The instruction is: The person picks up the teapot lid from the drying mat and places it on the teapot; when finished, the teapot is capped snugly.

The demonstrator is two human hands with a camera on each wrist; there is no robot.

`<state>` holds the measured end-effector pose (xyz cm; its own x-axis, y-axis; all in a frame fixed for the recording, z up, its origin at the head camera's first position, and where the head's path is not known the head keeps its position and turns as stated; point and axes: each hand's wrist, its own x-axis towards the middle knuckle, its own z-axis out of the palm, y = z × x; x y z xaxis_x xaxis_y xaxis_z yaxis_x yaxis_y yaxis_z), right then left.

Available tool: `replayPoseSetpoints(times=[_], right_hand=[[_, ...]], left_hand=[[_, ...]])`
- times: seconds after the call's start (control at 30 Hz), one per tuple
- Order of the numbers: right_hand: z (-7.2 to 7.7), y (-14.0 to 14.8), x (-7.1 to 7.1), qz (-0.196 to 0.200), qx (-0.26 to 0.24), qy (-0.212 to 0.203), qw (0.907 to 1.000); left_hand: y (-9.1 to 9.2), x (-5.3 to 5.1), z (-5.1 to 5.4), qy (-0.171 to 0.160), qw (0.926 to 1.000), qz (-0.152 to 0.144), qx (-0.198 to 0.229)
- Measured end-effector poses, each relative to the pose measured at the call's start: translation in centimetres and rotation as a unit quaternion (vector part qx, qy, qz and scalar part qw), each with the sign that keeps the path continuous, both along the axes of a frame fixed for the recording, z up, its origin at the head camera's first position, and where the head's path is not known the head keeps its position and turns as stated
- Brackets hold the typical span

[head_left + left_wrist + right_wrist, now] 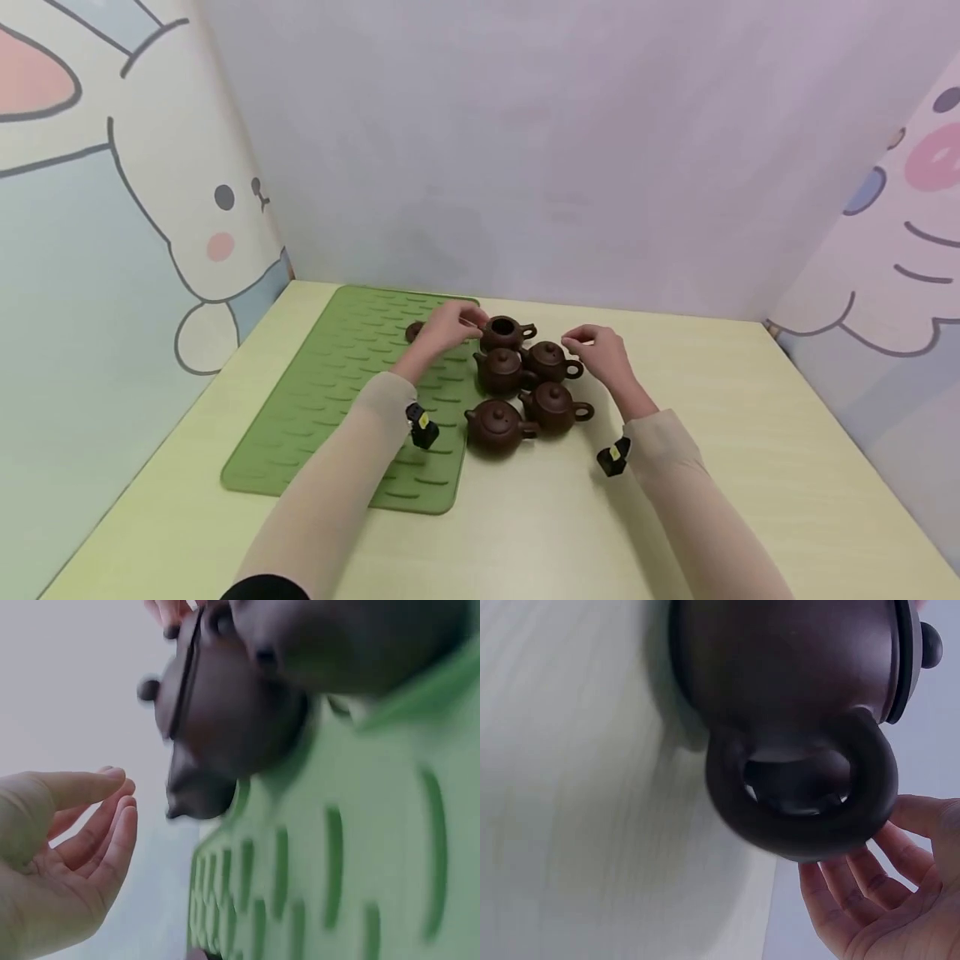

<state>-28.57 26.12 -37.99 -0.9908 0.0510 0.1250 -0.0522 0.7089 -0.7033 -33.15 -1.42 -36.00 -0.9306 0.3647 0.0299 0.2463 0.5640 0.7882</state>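
Note:
Several dark brown clay teapots stand clustered by the mat's right edge. At the back is a teapot without its lid (491,337), its mouth facing up; my left hand (447,327) is beside it, thumb and fingers loosely bent around nothing in the left wrist view. My right hand (602,354) hovers just right of a lidded teapot (546,360), fingers loosely bent and holding nothing. Nearer me are three more lidded teapots, at the middle left (500,369), front right (553,408) and front left (495,429). A small brown lid (412,332) lies on the mat, partly behind my left hand.
A green ridged mat (322,400) covers the left part of the pale wood table (750,467). Walls with cartoon animals flank the table, and a plain pale wall (525,167) rises behind it.

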Motion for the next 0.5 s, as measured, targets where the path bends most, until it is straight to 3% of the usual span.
replayPoseSetpoints(times=[0.2, 0.5], right_hand=[[0.0, -0.8, -1.1, 0.007, -0.036, -0.009, 0.9993], [-0.1, -1.7, -3.0, 0.002, -0.058, -0.047, 0.9972]], left_hand=[[-3.1, -1.1, -1.7, 0.007, 0.9985, 0.049, 0.022], [-6.1, -1.7, -2.9, 0.011, 0.9914, 0.119, 0.054]])
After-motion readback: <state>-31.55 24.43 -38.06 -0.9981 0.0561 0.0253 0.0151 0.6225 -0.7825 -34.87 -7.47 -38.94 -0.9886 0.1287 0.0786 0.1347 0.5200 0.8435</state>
